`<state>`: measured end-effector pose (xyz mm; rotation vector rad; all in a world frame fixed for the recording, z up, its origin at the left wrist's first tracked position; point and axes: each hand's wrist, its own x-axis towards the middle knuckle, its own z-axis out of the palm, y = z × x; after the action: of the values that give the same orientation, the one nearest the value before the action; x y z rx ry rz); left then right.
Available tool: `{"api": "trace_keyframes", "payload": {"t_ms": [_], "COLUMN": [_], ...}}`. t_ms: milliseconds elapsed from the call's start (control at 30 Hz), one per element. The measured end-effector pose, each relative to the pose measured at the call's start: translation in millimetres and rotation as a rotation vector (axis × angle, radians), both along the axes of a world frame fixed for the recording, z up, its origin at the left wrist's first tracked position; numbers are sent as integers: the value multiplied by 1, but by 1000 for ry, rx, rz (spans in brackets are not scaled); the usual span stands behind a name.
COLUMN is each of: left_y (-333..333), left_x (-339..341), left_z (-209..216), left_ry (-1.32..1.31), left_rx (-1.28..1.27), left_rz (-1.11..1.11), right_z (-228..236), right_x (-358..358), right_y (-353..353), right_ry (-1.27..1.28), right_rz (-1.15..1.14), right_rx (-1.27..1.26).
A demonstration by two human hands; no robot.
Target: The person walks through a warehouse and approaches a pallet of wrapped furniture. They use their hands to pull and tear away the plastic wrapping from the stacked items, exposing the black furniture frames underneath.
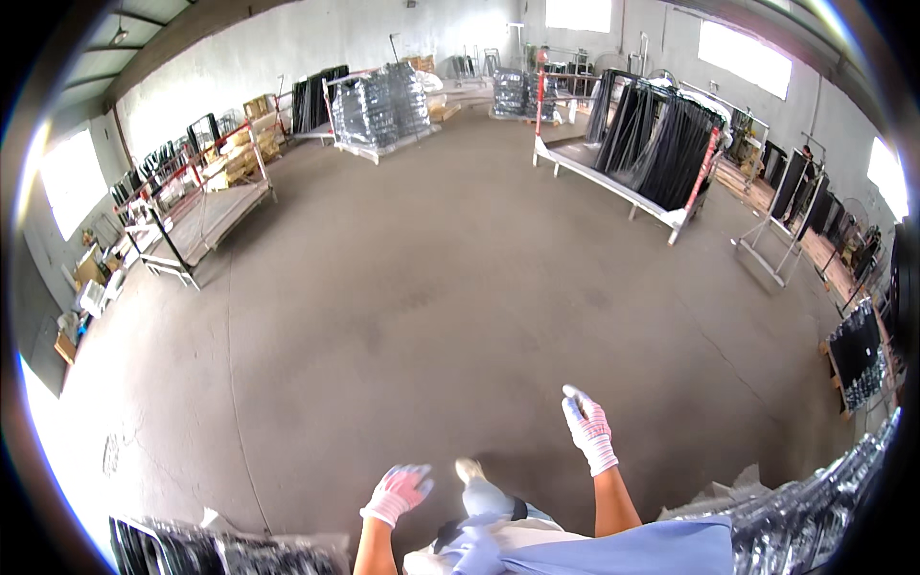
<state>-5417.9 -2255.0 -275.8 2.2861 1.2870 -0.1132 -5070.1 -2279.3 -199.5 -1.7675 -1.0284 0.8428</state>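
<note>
Both of my hands are raised in front of my body over the grey floor [412,316], in striped pink-and-white work gloves. My left hand [396,494] is low, just left of my forward leg [484,500]. Its fingers are loosely stretched and slightly blurred, with nothing in them. My right hand [587,428] reaches farther forward on the right, fingers extended and lying close together, and no object shows in it. Neither hand touches anything. A blue cloth [623,548] hangs across my front.
Plastic-wrapped stacks stand close by at the lower right [815,513] and lower left [230,554]. Ahead right is a metal rack [661,134] of black frames; at left, a flat cart [216,216]. A wrapped pallet load [381,107] stands farther back. Another person [808,153] is at far right.
</note>
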Motion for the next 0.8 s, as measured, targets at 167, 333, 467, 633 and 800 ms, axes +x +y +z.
{"api": "trace_keyframes", "payload": {"t_ms": [167,333,467,633,800], "left_y": [86,103,67,156,368], "left_x": [-94,-204,-296,-443,-564], "left_z": [9,-32,-91,-64,17], "left_ry": [76,-247,-1274,-554,127], "left_rx": [93,218,-364,-255,489], "left_rz": [300,810,1922,1713,1039], "right_z": [7,37,4,41,54], "right_x": [-57,-201,-327,-487,-603], "right_y": [175,327,423,533,641], "right_ry": [-451,-370,-637,-652,-539], "right_rz": [427,981,1312,1456,1449], "right_rx": [-202,-258,18,-227,38]}}
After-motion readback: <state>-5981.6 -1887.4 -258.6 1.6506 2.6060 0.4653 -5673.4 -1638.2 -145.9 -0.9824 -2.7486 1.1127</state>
